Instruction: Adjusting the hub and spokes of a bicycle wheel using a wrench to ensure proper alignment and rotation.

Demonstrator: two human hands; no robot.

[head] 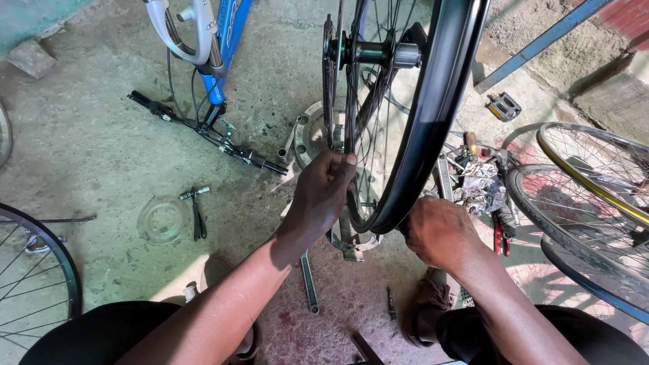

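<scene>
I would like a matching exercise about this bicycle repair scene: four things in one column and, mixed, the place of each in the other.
Things:
1. left hand
2. right hand
3. clear plastic disc
4. pedal

Places:
A. on the floor, far left
B. under the bottom of the black rim
C. at the spokes, by the rim's inner edge
D. on the floor, upper right

Pairs: 1-C, 2-B, 3-A, 4-D
</scene>
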